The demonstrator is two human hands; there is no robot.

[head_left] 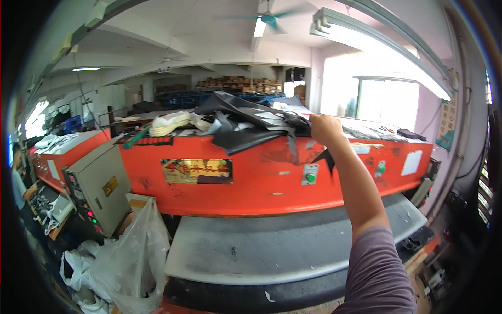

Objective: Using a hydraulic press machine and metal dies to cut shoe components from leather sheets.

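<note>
Here, right hand (327, 130) is held clenched at two o'clock; black sheet (239, 139) is draped over red machine (251, 196) toward eleven o'clock; whether gripped, cannot be told.

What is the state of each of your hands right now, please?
Left hand: not in view, so its state cannot be told.
Right hand: closed, next to the black sheet material; whether it grips any cannot be told.

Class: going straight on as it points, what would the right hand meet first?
Past the right hand, the way looks free toward the pale wall, though black sheeting by the hand might come first; depth is unclear.
</note>
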